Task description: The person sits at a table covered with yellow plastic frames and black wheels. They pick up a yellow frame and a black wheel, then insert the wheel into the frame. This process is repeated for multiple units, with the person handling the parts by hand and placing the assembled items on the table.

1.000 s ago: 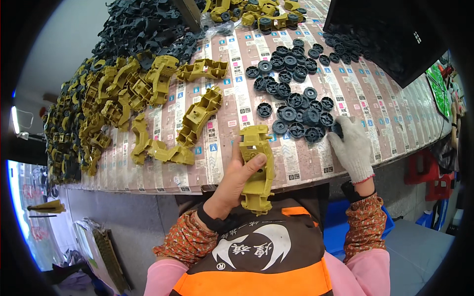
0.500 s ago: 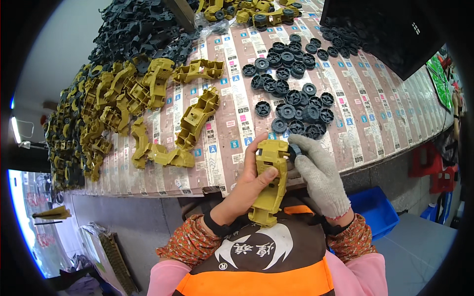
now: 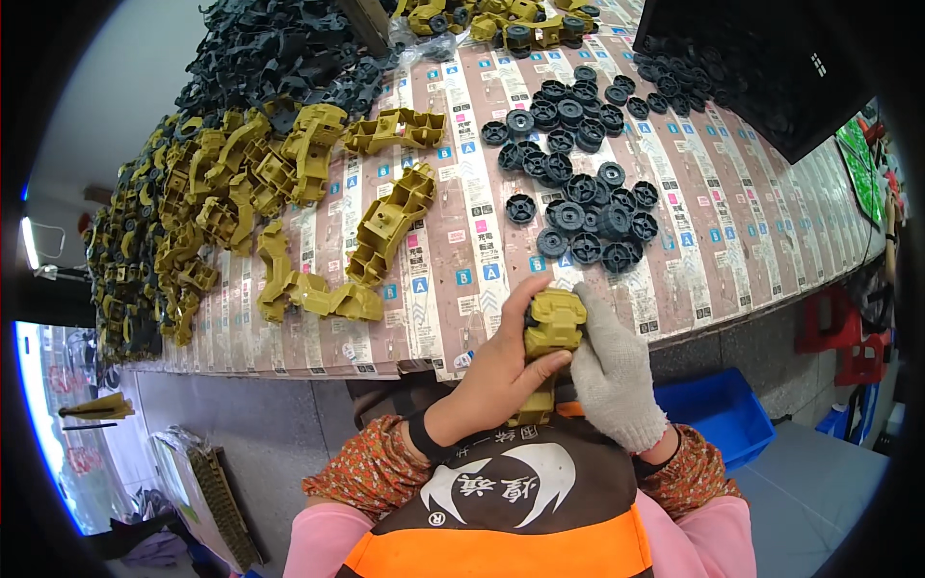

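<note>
My bare left hand (image 3: 496, 371) is wrapped round a mustard-yellow plastic toy vehicle body (image 3: 556, 323), its thumb lying across the middle. The body stands on end just off the table's front edge, above my apron (image 3: 501, 496). Against its right side presses my right hand (image 3: 614, 376), in a grey knitted glove, with the fingers close together along it. Whether a wheel lies under the gloved fingers is hidden. On the table beyond my hands is a loose group of black plastic toy wheels (image 3: 581, 188).
More yellow vehicle bodies (image 3: 313, 154) are heaped at the left of the table (image 3: 462, 332). Behind them rises a pile of dark plastic parts (image 3: 279, 58). A black screen-like panel (image 3: 761, 67) stands at the far right. A blue bin (image 3: 718, 419) is below the table's right edge.
The yellow body has been turned and its top tipped, showing another face. My right hand has closed in on its side; the dark wheel at its fingertips is no longer visible.
</note>
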Available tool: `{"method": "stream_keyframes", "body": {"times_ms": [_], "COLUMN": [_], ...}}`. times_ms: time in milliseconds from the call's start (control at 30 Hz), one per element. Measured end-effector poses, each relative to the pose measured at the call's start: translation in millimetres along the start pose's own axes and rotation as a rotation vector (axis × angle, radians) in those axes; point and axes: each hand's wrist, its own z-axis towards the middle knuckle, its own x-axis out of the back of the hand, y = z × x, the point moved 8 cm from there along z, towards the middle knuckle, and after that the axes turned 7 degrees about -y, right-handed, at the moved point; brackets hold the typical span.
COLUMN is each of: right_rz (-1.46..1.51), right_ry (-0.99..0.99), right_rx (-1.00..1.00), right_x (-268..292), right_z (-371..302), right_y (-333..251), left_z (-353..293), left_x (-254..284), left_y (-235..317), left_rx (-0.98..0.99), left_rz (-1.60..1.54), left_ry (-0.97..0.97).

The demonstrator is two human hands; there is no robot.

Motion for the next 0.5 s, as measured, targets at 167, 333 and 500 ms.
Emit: {"method": "stream_keyframes", "body": {"times_ms": [167,333,500], "right_rz": [-0.055,-0.046,-0.496], "right_ry": [-0.037,-0.182,0.156], "right_rx": [-0.009,-0.059,-0.080], "right_x": [6,21,63], "right_z": [1,13,47], "right_y": [-2,5,17], "left_z": [-2,6,9], "left_x": [-8,-3,10], "left_y": [-2,4,-25], "left_rx": [0.005,0.007,0.144], "left_rz": [-0.042,-0.051,-0.564], "left_ry": [-0.102,-0.195,0.052]}}
